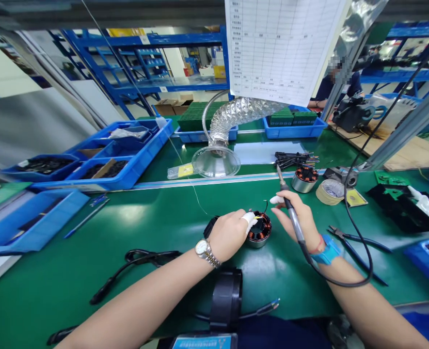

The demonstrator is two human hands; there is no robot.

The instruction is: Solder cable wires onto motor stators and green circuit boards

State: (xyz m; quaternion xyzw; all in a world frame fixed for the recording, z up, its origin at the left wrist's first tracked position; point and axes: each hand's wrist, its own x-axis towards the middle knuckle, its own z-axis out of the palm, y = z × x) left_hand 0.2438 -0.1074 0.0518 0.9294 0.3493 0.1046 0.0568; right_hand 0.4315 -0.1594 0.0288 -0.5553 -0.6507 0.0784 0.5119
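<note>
My left hand (230, 231), with white covers on its fingertips, is closed in a pinch at the motor stator (260, 232). A thin yellow wire (257, 217) shows at those fingertips. The stator has copper windings in a silver ring and stands on the green bench. A fine pale strand (196, 194) runs down to the left hand; its end is hidden. My right hand (299, 220) holds a soldering iron (292, 215), its tip pointing up and away from the stator. The right thumb and index finger are apart beside the stator. A black part (210, 227) sits partly behind the left hand.
A funnel-shaped extractor hood (216, 162) hangs behind the stator. A second stator (305, 179), a tape roll (330, 192) and cutters (359, 242) lie right. Nearest me are a black ring-shaped housing (226, 298) and cable (119, 274). Blue bins (127, 179) stand left. A person sits back right.
</note>
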